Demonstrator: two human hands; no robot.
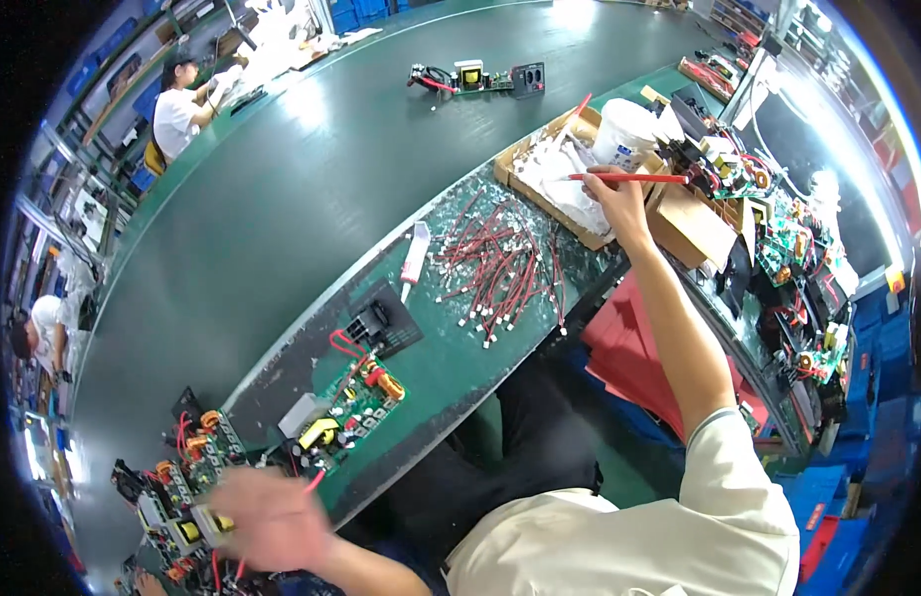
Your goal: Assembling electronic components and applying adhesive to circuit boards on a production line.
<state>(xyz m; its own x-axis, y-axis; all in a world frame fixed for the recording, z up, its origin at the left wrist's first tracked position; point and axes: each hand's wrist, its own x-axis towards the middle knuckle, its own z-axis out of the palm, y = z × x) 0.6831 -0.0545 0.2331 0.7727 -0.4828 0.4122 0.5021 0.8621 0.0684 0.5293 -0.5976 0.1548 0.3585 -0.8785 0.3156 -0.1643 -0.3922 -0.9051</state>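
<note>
My right hand (617, 202) is stretched out to the right and grips a thin red-handled brush (634, 178) held level, its tip reaching toward a cluster of circuit boards (724, 164). My left hand (272, 517) is blurred at the lower left, its fingers closed on a circuit board with yellow parts (207, 521) and a red wire beside a row of similar boards (177, 477). A green circuit board with a yellow transformer (346, 412) lies on the bench edge between the hands. Loose red wires with white plugs (500, 273) are heaped on the bench.
A cardboard box (540, 184) with white bags and a white tub (621, 134) sits by my right hand. A white tube (416, 256) and a black part (379, 323) lie on the bench. A dark conveyor belt (282, 199) carries one board assembly (475, 77). Two other people work at far left.
</note>
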